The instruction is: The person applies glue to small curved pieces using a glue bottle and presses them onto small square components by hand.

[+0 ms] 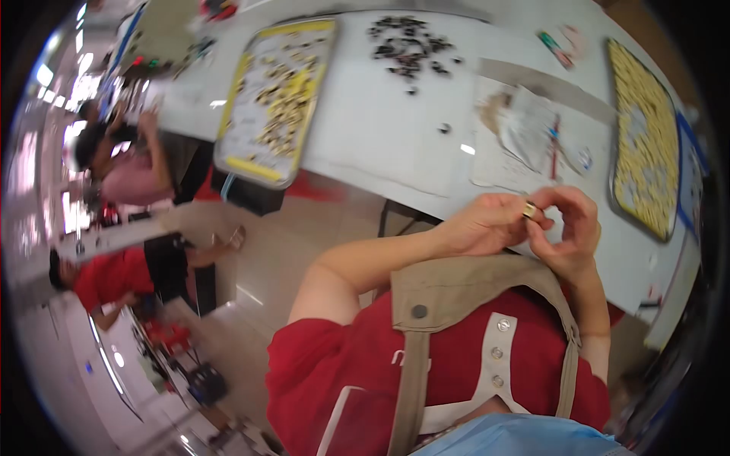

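Head view: a small gold-coloured piece (529, 210) is held near the front edge of the white surface (357, 144), the grip of both the left hand (490, 220) and the right hand (570, 228) being closed on it at the fingertips. It is judged light, stiff and easily dropped if smooth, so it is best pinched lightly by its opposite outer sides.
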A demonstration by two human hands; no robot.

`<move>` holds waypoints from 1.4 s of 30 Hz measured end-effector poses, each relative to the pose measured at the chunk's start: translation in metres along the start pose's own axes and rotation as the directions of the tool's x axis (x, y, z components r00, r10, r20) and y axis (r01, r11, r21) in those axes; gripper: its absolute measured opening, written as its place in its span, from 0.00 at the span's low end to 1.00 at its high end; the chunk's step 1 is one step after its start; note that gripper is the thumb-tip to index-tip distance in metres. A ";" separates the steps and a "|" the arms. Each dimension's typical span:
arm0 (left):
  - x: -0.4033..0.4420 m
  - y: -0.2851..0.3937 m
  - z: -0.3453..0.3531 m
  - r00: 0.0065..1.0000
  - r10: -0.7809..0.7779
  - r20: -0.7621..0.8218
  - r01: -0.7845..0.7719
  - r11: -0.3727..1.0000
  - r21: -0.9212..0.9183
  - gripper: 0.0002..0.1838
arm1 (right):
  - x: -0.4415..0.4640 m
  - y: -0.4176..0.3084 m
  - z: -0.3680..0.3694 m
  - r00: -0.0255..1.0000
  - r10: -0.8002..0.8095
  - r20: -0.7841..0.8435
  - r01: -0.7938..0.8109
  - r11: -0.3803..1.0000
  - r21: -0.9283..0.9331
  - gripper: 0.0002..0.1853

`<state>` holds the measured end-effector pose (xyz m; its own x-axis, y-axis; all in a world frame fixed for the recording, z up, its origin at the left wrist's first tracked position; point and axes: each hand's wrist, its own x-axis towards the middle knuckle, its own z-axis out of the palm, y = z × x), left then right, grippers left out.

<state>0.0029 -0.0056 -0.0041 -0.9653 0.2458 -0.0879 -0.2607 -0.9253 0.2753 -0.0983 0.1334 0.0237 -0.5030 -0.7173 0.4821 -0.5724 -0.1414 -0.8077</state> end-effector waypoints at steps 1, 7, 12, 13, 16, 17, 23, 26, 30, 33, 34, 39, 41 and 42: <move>-0.001 -0.002 -0.002 1.000 0.012 -0.007 -0.012 1.000 -0.009 0.16 | 0.001 -0.001 0.004 1.000 -0.012 0.008 0.012 1.000 0.009 0.30; -0.042 0.050 -0.005 0.857 0.479 -0.188 -0.243 0.700 0.672 0.11 | 0.023 -0.002 0.023 0.997 0.039 0.070 -0.039 0.999 -0.002 0.29; -0.137 0.143 -0.052 0.121 0.980 0.155 0.294 -0.184 0.938 0.10 | 0.023 0.003 0.005 0.973 0.229 0.043 -0.226 0.973 -0.054 0.22; -0.156 0.155 -0.059 0.053 0.960 0.275 0.473 -0.266 0.840 0.11 | 0.021 0.006 0.006 0.965 0.257 0.043 -0.256 0.966 -0.023 0.21; -0.192 0.175 -0.086 -0.003 0.908 0.420 0.723 -0.288 0.628 0.13 | 0.018 0.010 0.009 0.965 0.260 0.030 -0.260 0.965 0.016 0.19; -0.192 0.172 -0.075 0.021 0.934 0.357 0.744 -0.253 0.618 0.14 | 0.015 0.012 0.008 0.961 0.275 0.028 -0.276 0.961 0.017 0.19; -0.148 0.120 -0.038 0.153 0.951 0.269 0.283 -0.303 0.910 0.05 | 0.015 0.029 0.017 0.953 0.290 0.085 -0.297 0.951 0.089 0.16; -0.132 0.083 -0.031 0.212 0.945 0.248 0.143 -0.281 0.949 0.04 | 0.007 0.036 0.021 0.966 0.255 0.049 -0.257 0.965 0.052 0.12; -0.131 0.047 -0.021 0.310 0.947 0.087 -0.040 -0.079 0.996 0.05 | 0.001 0.038 0.021 0.971 0.237 0.026 -0.238 0.971 0.026 0.11; -0.146 0.028 -0.012 0.382 0.924 0.021 -0.127 0.030 0.992 0.09 | -0.002 0.049 0.024 0.969 0.234 0.078 -0.236 0.971 0.026 0.10; -0.152 0.024 -0.010 0.382 0.922 0.061 -0.143 -0.006 0.990 0.12 | -0.003 0.053 0.024 0.965 0.246 0.095 -0.251 0.967 0.044 0.10; -0.175 0.010 -0.019 0.432 0.899 0.064 -0.102 -0.022 0.995 0.16 | 0.000 0.072 0.022 0.955 0.281 0.093 -0.291 0.948 0.131 0.09; -0.176 0.006 -0.023 0.460 0.887 0.037 -0.066 -0.008 0.998 0.17 | 0.001 0.070 0.021 0.956 0.285 0.064 -0.292 0.942 0.166 0.09; -0.175 0.005 -0.024 0.482 0.876 0.020 -0.029 -0.007 1.000 0.17 | 0.002 0.069 0.022 0.956 0.288 0.049 -0.292 0.938 0.187 0.09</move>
<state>0.1705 -0.0602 -0.0098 -0.6937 -0.6866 0.2177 0.0160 0.2875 0.9576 -0.1244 0.1073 -0.0391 -0.6146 -0.7599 0.2119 -0.2686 -0.0509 -0.9619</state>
